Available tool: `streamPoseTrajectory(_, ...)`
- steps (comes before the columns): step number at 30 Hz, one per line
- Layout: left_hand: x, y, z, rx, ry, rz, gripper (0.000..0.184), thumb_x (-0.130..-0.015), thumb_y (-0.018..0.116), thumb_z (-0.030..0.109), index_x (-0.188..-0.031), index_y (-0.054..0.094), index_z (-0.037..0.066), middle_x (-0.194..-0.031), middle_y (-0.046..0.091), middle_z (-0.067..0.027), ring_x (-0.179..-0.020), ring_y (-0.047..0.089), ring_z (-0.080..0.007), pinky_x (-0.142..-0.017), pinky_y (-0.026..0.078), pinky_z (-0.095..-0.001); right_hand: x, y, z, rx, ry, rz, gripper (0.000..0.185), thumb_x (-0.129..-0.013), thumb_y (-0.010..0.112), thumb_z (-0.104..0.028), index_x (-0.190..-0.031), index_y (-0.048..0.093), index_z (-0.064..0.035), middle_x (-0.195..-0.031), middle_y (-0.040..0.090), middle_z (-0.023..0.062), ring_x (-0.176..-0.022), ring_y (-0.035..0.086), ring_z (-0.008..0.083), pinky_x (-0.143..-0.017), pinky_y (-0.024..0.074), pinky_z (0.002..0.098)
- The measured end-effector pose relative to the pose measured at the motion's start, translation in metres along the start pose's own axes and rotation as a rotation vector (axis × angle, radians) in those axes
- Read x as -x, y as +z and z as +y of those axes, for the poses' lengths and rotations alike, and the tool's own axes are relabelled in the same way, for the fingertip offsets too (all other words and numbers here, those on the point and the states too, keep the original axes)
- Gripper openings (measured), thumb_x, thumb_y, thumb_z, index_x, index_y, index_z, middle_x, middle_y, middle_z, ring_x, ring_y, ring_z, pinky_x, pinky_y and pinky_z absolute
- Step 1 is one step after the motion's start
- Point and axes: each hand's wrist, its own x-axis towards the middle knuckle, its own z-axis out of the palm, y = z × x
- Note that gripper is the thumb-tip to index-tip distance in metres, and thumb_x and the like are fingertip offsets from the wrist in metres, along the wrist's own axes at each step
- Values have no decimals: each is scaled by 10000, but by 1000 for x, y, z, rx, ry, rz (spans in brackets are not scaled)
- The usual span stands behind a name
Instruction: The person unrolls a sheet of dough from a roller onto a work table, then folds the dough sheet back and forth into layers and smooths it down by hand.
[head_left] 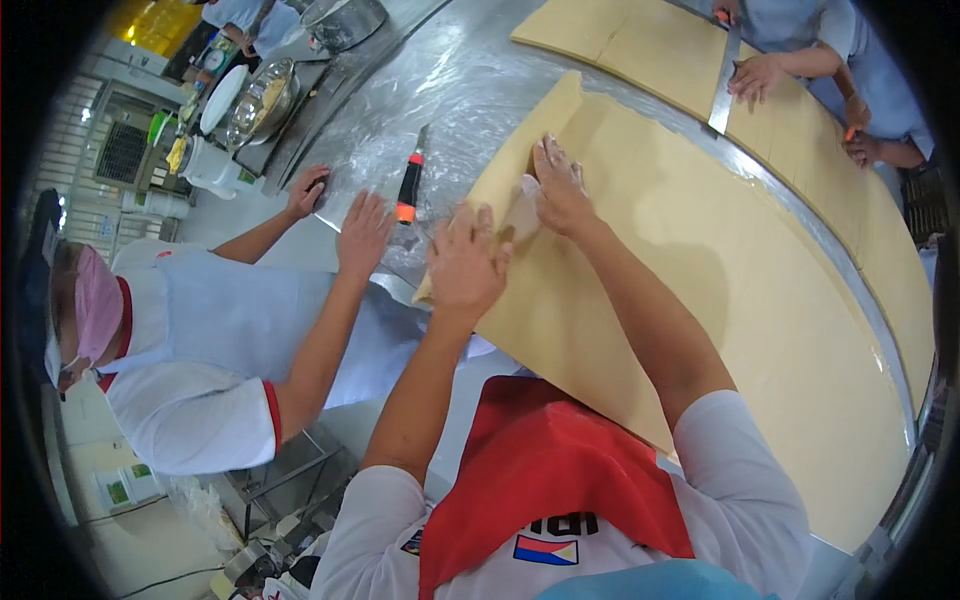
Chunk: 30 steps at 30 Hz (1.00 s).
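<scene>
A wide sheet of pale yellow dough point(700, 270) lies over the metal table in front of me. My left hand point(468, 262) rests on its left end, fingers spread and fairly flat. Farther up the same end, my right hand point(565, 192) lies on the dough with its fingers stretched out. Between the two hands is a whitish patch point(520, 215); whether it is flour or a thin flat piece I cannot tell. A knife with a black and orange handle point(409, 190) lies on the table left of the dough, blade pointing away.
At my left a co-worker in a light apron point(240, 310) has both hands at the table edge. Across the table, other people's hands hold a long blade point(724, 85) over a second dough sheet point(800, 160). A metal bowl point(262, 103) stands at the far left.
</scene>
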Motion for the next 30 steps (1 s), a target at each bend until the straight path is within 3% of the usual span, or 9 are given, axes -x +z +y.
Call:
streamPoseTrajectory(6,-17,22,-44,79,-159,4,618,-909,655,288,-1483,483,136,-1544,391,-162,-1318,435,-423,-1062,383,-566,-45,28,-34,114,37,73,708,-1009,462,-362,-1556,245,29,-1652,120,257,-1534,115,419,-1238,105,542)
streamPoseTrajectory(9,-25,26,-66,6,-247,-14,619,-917,641,309,-1495,474,162,-1568,370,-140,-1357,404,-429,-1088,354,-592,-78,59,-27,-312,-225,138,773,-998,492,-422,-1569,217,20,-1639,154,275,-1531,137,416,-1235,93,543)
streamPoseTrajectory(11,-17,21,-64,54,-82,-24,612,-920,637,300,-1497,475,177,-1579,357,-123,-1370,388,-433,-1102,335,-600,-84,73,-34,-201,86,462,728,-994,472,-395,-1563,255,5,-1640,150,277,-1524,115,457,-1232,118,549)
streamPoseTrajectory(12,-16,19,-65,89,80,-26,605,-923,632,291,-1499,476,191,-1591,344,-106,-1382,372,-437,-1116,316,-608,-86,76,-44,-191,82,461,728,-994,472,-395,-1563,255,5,-1640,150,277,-1524,115,457,-1232,118,549)
streamPoseTrajectory(18,-44,36,-119,-13,-75,38,572,-932,616,293,-1484,496,204,-1599,334,-95,-1387,361,-444,-1133,286,-608,-127,79,-78,200,141,196,685,-992,518,-348,-1558,303,-27,-1620,244,259,-1512,193,431,-1240,162,481)
streamPoseTrajectory(20,-56,43,-139,-21,-143,71,560,-933,613,264,-1478,504,196,-1582,360,-109,-1376,380,-436,-1130,294,-593,-150,76,-65,-482,-173,74,682,-979,524,-346,-1554,320,-43,-1586,347,226,-1495,283,369,-1237,191,459)
streamPoseTrajectory(24,-51,47,-184,-4,-321,307,488,-950,609,236,-1407,544,78,-1488,460,-173,-1334,457,-364,-1096,354,-516,-131,34,-49,160,-70,252,602,-958,511,-315,-1492,415,-56,-1533,447,168,-1454,363,336,-1221,232,459)
streamPoseTrajectory(26,-16,44,-205,410,-366,405,365,-976,585,208,-1288,589,19,-1329,561,-173,-1201,555,-275,-994,447,-420,-117,9,-8,514,172,340,642,-927,587,-366,-1488,442,-90,-1499,489,169,-1424,409,327,-1195,264,513)
streamPoseTrajectory(30,89,62,-209,1304,-897,-94,126,-974,609,164,-1040,610,56,-994,653,-91,-810,642,-182,-705,535,-321,-93,-67,62,640,565,290,726,-907,591,-462,-1506,405,-95,-1456,521,174,-1382,456,337,-1164,265,609)
